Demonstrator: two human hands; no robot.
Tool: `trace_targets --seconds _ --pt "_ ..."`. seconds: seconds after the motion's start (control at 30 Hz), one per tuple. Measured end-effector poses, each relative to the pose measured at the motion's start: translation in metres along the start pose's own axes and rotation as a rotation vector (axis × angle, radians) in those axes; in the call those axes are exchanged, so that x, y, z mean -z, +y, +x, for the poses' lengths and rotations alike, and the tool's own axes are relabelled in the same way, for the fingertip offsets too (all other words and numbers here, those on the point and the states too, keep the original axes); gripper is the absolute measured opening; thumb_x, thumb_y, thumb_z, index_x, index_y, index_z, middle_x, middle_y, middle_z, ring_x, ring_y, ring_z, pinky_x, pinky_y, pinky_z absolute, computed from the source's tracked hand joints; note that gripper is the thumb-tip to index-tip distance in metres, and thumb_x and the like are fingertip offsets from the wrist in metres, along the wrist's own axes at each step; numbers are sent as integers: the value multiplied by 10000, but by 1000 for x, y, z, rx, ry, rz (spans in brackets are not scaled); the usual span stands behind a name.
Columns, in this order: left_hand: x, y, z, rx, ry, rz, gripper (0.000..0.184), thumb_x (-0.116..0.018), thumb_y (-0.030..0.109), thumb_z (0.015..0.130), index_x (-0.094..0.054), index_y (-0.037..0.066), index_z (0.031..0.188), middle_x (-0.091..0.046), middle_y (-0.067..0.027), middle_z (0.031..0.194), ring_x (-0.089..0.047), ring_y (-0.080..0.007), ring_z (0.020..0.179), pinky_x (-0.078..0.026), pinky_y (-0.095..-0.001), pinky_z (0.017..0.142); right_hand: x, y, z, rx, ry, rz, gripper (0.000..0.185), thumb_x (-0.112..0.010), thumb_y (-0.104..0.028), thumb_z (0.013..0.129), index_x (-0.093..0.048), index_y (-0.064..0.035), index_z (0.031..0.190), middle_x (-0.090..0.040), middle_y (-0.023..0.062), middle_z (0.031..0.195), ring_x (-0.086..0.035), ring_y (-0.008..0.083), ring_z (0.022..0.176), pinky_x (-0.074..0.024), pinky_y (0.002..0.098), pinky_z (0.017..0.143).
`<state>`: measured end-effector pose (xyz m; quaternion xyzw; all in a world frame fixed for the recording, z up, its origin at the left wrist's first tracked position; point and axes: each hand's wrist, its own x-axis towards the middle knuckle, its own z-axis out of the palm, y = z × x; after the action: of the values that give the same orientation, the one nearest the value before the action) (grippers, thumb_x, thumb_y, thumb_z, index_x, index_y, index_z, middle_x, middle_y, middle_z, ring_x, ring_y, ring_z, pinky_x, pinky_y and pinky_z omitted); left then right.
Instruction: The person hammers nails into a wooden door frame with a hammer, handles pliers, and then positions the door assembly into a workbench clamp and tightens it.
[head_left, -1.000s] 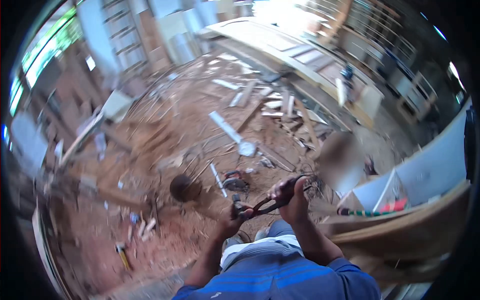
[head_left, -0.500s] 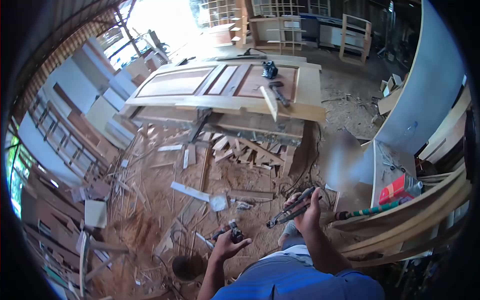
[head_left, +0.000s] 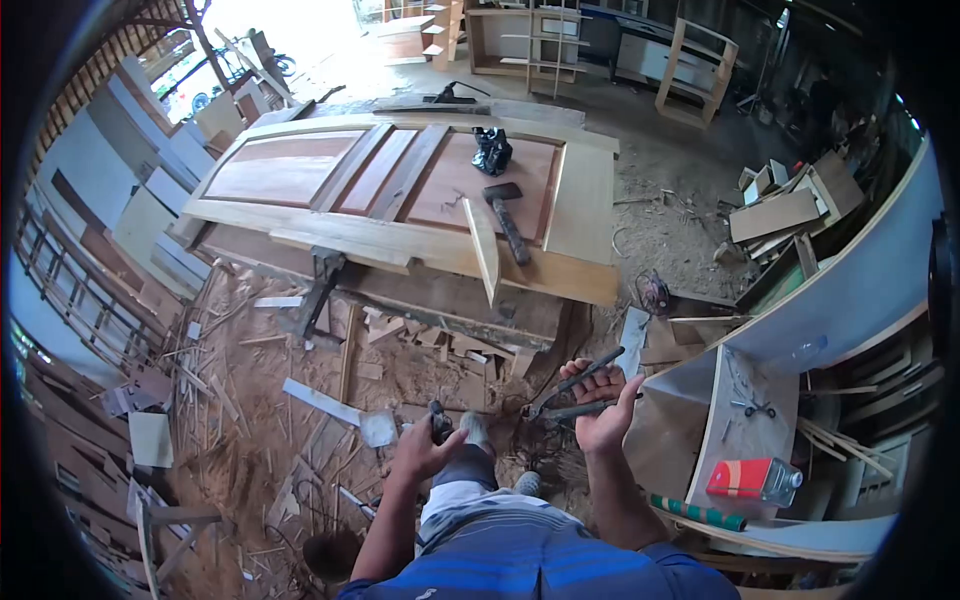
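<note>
My right hand (head_left: 603, 412) holds a pair of long-handled pincers (head_left: 575, 408), the fingers and thumb around their spread handles and the jaws pointing left. My left hand (head_left: 428, 452) is closed around a small dark object (head_left: 440, 424), mostly hidden by the fingers, whose kind I cannot make out. Ahead of both hands, a panelled wooden door (head_left: 580, 190) lies flat on a workbench (head_left: 450, 310). On the door rest a hatchet-like hammer (head_left: 508, 222), a pointed wood strip (head_left: 483, 252) and a crumpled black plastic bag (head_left: 491, 150).
Wood scraps (head_left: 320, 400) and sawdust cover the floor. A clamp (head_left: 322, 290) hangs at the bench's near edge. On my right stand a red-labelled container (head_left: 750, 480), scissors (head_left: 755, 408) and a green roll (head_left: 700, 512). Boards (head_left: 110, 150) lean along the left wall.
The view has shifted nearer the bench and towards the right. The pincers' handles are wider apart, and my right hand's fingers have loosened. My left hand still holds the dark object.
</note>
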<state>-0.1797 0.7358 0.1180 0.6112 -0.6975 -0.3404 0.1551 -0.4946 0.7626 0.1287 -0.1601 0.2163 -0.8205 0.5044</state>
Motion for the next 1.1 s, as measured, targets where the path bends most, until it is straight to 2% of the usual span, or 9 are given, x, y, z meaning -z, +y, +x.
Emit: trace_targets --seconds 0.07,0.1,0.23,0.37,0.6,0.63,0.67,0.9,1.1 --pt "6 9 43 47 -84 -80 644 -802 612 863 -687 -9 987 -739 -258 917 -718 -456 927 -555 -519 830 4 7 28 24 37 -31 646 -436 -674 1084 -598 -51 1139 -712 221 1256 -672 410 1221 -474 616 1153" --pt "-6 -7 70 38 -86 -222 613 -819 579 857 -683 -4 993 -738 -251 933 -720 -437 936 -553 -518 830 2 7 42 32 69 -45 642 -460 -672 1077 -606 -49 1128 -720 219 1227 -679 408 1201 -484 611 1145" --pt "18 18 166 -39 -39 -117 561 -817 513 865 -663 -5 1015 -731 -261 944 -713 -466 936 -552 -535 832 6 10 109 146 141 -230 673 -485 -722 1044 -654 -73 1103 -724 202 1187 -689 377 1151 -511 584 1109" --pt "26 -1 262 -131 57 -32 513 -817 458 859 -642 3 1020 -726 -266 939 -700 -484 937 -552 -553 844 -16 16 177 220 211 -275 673 -482 -711 1053 -663 -64 1079 -731 199 1146 -706 378 1099 -539 550 1062" --pt "65 -6 345 -129 137 107 484 -800 410 811 -609 34 1049 -717 -225 982 -690 -450 1006 -492 -551 967 -38 44 266 178 108 -301 669 -473 -702 1059 -642 -57 1113 -723 223 1205 -700 393 1144 -530 551 1102" --pt "69 -5 350 -146 199 75 479 -796 372 783 -567 33 1032 -690 -222 933 -674 -461 942 -513 -558 894 -31 54 281 163 92 -262 680 -458 -704 1063 -639 -50 1124 -727 234 1194 -703 399 1144 -528 562 1105" --pt "67 -7 352 -120 235 87 481 -795 370 781 -564 34 1037 -691 -221 939 -674 -457 954 -508 -554 907 -25 59 295 143 78 -253 682 -455 -703 1065 -636 -49 1132 -728 237 1193 -703 401 1143 -528 564 1104" --pt "105 -45 419 -97 317 182 573 -832 380 778 -603 25 1166 -685 -200 1001 -659 -427 1018 -487 -532 965 -65 132 422 120 -16 -158 714 -459 -727 1051 -641 -42 1133 -719 252 1205 -686 412 1165 -519 588 1106" --pt "137 -104 556 -215 325 194 648 -859 398 819 -623 27 1294 -642 -198 1157 -622 -406 1106 -487 -535 1008 -141 269 598 248 -72 -204 702 -483 -676 1069 -652 0 1154 -697 270 1273 -685 405 1207 -521 552 1130"
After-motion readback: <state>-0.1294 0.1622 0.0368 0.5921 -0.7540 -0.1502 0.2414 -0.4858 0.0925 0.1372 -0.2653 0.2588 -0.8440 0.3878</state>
